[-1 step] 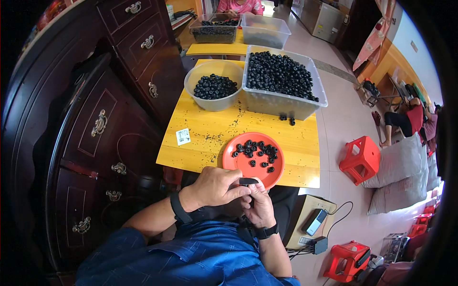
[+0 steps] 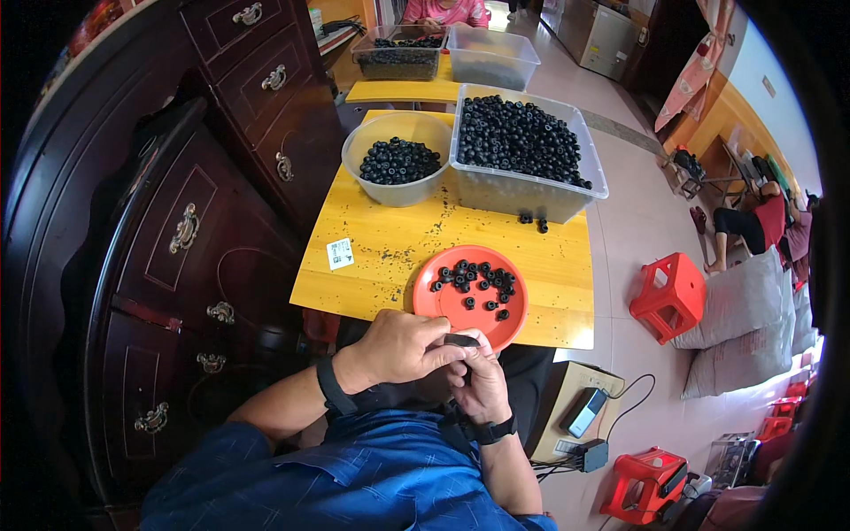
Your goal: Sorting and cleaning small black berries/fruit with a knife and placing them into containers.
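Note:
Just in front of my body, over the near edge of a red plate (image 2: 447, 311), my two hands meet. My left hand (image 2: 397, 348) is closed, thumb and forefinger pinching at a short, flat, dark piece (image 2: 461, 340) that looks like a small blade. My right hand (image 2: 481, 382) is closed too, its thumb and fingertips at the other end of that piece. Whether a small part is also between the fingers is hidden. On the plate lie several small black ring-shaped parts (image 2: 483, 285), mostly toward its far half.
The yellow table (image 2: 372, 265) carries a round tub (image 2: 390, 193) and a larger clear bin (image 2: 513, 199), both holding black parts. Dark crumbs and a white label (image 2: 340, 254) lie on it. Dark cabinets (image 2: 168, 230) stand left; a red stool (image 2: 668, 296) stands right. Another person (image 2: 447, 12) sits beyond.
The dark piece has tilted slightly and sits a touch lower between my fingers. My right fingertips have shifted a little; everything else looks the same.

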`<state>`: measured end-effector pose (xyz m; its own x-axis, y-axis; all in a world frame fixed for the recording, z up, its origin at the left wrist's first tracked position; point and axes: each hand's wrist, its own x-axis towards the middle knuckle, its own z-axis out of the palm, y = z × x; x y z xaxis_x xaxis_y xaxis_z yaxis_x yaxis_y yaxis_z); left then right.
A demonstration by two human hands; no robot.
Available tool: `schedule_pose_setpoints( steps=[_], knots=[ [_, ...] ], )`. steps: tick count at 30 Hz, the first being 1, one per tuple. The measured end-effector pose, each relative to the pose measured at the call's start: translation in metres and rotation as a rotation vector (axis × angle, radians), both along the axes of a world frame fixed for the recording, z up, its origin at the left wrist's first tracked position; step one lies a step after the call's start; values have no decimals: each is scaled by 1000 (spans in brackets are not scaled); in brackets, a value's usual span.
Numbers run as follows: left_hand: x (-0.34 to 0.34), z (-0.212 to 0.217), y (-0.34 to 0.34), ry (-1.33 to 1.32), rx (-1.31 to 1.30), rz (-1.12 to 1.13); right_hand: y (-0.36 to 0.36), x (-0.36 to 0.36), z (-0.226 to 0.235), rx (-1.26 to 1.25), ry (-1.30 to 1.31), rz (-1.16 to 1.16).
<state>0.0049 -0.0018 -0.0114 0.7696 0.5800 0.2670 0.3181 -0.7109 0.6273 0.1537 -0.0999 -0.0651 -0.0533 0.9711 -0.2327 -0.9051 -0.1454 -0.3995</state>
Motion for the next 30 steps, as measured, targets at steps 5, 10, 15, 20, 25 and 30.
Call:
schedule_pose_setpoints(
  steps=[5,10,15,20,25,30],
  knots=[
    [-1,1,-4,6,92,4,0,-2,3,27,-78,-45],
    [2,10,-4,-175,-98,29,1,-2,7,40,-29,-26],
    [0,0,-5,-233,-371,46,1,-2,4,59,0,-13],
    [0,-2,-2,-369,-845,10,2,-1,3,49,-5,-18],
    [-2,-6,-1,-283,-913,45,3,-3,0,61,-33,-20],
    [-1,0,2,-356,-1049,-43,3,-3,0,51,-36,-26]
  ],
)
